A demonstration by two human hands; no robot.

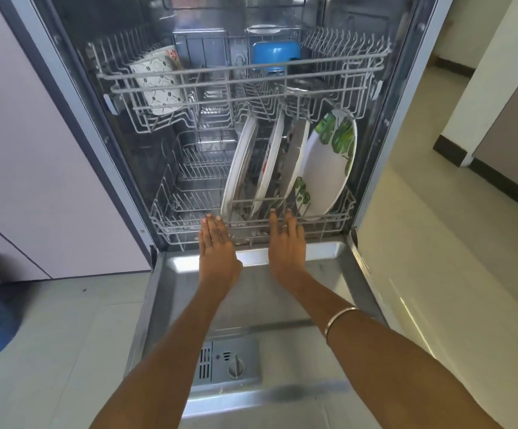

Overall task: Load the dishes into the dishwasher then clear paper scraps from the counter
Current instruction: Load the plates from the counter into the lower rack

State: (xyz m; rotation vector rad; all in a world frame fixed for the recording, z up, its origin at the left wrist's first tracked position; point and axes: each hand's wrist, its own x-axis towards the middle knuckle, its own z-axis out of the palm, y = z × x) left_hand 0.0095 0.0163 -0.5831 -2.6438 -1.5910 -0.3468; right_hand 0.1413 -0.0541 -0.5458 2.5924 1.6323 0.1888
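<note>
Both hands lie flat with straight fingers, grasping nothing: the left hand (216, 239) and right hand (287, 239) press against the near rail of the lower rack (189, 226), just above the open door (251, 305). Four plates (329, 168) stand on edge in the rack's right half; a patterned cup (158, 80) and blue bowl (274, 54) sit in the upper rack (230, 76). Loaded, the lower rack is probably heavy and rattly (plates chip easily); push evenly at the stiff front rail.

1. Daylight enters from the right of the dishwasher door (282, 305), putting glare on its steel.
2. The tub interior is dimmer.
3. Wide-angle distortion bows the edges; overall focus is soft.
</note>
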